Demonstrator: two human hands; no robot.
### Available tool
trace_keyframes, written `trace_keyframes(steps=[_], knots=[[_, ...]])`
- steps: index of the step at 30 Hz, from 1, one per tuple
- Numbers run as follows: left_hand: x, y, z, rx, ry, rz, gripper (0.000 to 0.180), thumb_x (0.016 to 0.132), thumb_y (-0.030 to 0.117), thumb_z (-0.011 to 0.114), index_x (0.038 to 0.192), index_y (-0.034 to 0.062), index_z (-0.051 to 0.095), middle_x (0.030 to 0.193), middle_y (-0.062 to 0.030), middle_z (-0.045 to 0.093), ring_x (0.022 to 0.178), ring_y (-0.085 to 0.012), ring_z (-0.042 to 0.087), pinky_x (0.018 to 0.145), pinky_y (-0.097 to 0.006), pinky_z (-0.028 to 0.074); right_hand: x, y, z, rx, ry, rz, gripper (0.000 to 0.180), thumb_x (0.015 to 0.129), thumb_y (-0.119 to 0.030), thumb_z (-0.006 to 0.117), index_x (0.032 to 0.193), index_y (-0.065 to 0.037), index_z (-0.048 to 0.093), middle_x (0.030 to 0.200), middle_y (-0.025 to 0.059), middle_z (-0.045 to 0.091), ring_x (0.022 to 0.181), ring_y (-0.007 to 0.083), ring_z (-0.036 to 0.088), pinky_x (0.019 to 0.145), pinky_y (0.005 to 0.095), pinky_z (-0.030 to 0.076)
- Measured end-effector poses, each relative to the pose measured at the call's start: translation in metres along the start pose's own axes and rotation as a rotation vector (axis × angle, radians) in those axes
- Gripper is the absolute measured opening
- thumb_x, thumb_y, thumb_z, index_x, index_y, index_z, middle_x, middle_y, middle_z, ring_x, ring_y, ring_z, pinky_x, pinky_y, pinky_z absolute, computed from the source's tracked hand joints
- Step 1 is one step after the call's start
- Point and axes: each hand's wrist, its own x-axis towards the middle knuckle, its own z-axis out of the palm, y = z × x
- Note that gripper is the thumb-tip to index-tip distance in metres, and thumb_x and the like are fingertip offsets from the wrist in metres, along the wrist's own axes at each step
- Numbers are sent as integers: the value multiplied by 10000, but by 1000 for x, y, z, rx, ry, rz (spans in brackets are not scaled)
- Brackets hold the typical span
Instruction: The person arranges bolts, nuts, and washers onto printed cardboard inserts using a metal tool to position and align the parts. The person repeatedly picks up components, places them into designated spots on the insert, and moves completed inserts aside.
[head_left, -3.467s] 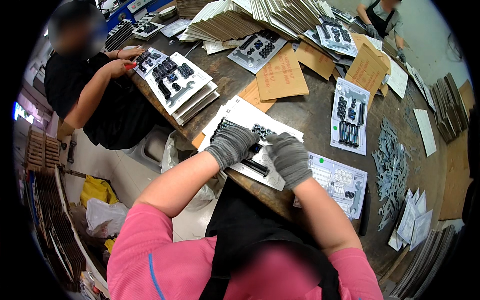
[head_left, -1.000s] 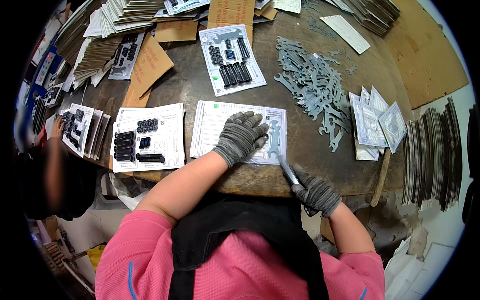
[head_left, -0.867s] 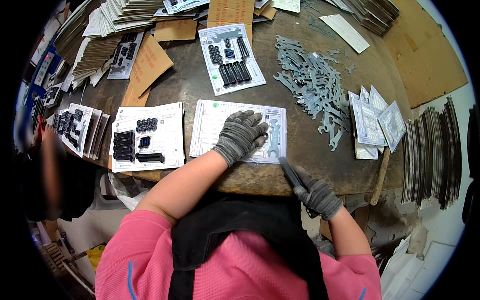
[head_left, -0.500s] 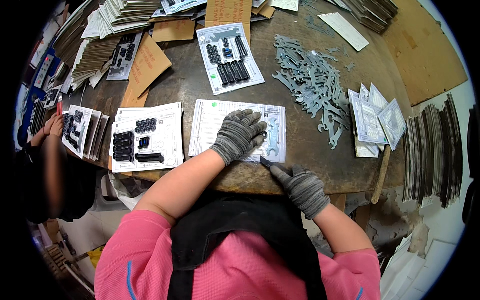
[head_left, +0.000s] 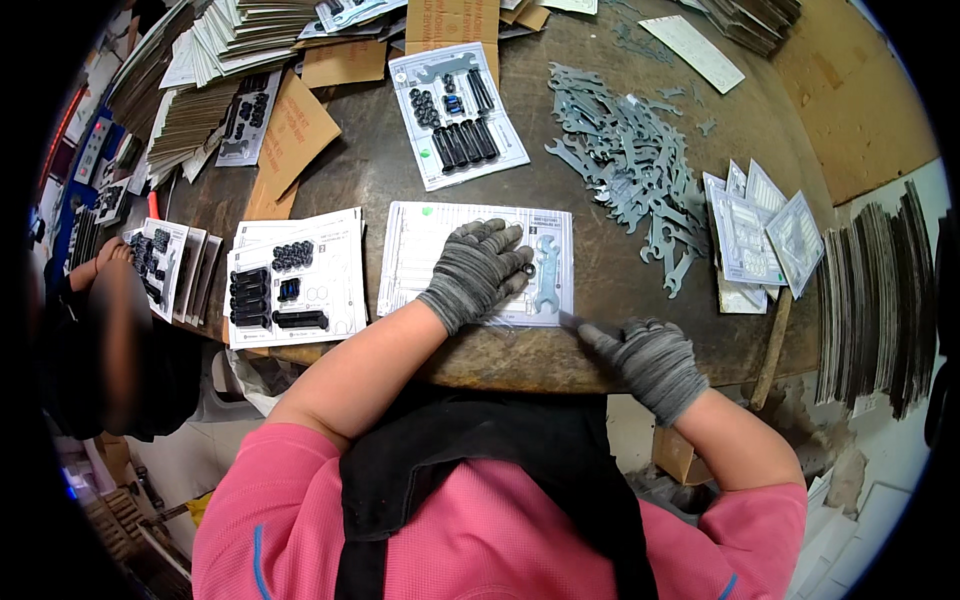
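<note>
In the head view, a white printed card lies flat in the middle of the frame, on the brown tabletop close to its near edge. The left hand, in a grey knit glove, lies with fingers spread and presses down on the card. Just right of its fingertips, a small flat grey wrench lies on the right part of the card. The right hand, also gloved, is at the lower right corner of the card, with the forefinger stretched out toward that corner; I cannot tell if it pinches a thin film there or only touches the edge. The card looks light, thin and easy to bend, so it seems better to hold it flat with the palm and to lift it by one corner. The wrench looks stiff and small, and best taken by its narrow middle. In the upper right there is a heap of loose grey wrenches. At the middle left lies a card with black bolts, and another filled card is at the top.
</note>
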Motion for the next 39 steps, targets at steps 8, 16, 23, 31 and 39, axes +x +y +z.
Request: trace_keyframes(steps=[8, 16, 23, 31, 39], knots=[[5, 4, -13, 91, -74, 49, 488, 715, 409, 606, 1127, 150, 568, 1191, -102, 517, 1154, -281, 431, 990, -434, 276, -2, 29, 9, 65, 222, 249, 516, 836, -125, 444, 1300, -337, 370, 922, 155, 577, 778, 291, 611, 644, 378, 494], [47, 8, -11, 30, -350, 592, 500, 642, 364, 661, 1091, 166, 567, 1158, -56, 534, 1097, -250, 486, 910, -380, 371, 49, 21, 57, 29, 569, 287, 390, 807, -165, 468, 1196, -169, 487, 1009, 138, 559, 927, 281, 556, 826, 397, 417], [48, 18, -3, 117, -308, 783, 356, 732, 275, 559, 1022, 71, 575, 1031, -108, 576, 996, -288, 549, 853, -379, 446, 30, -44, 68, 331, 669, 63, 352, 724, -171, 546, 1045, -27, 531, 1041, 163, 530, 957, 318, 512, 867, 438, 398], [53, 18, 6, -26, -123, 894, 273, 691, 225, 588, 870, 20, 567, 793, -115, 567, 769, -293, 577, 687, -362, 482, 27, -53, 77, 310, 673, 94, 434, 718, -169, 560, 1119, -11, 512, 1117, 197, 517, 1035, 338, 497, 945, 461, 357], [54, 20, 2, 8, -135, 848, 288, 689, 228, 582, 903, 35, 575, 811, -97, 581, 768, -279, 583, 679, -371, 483, 27, -55, 78, 315, 738, 104, 412, 712, -161, 557, 1093, -10, 529, 1106, 188, 528, 1031, 335, 505, 936, 454, 366]])
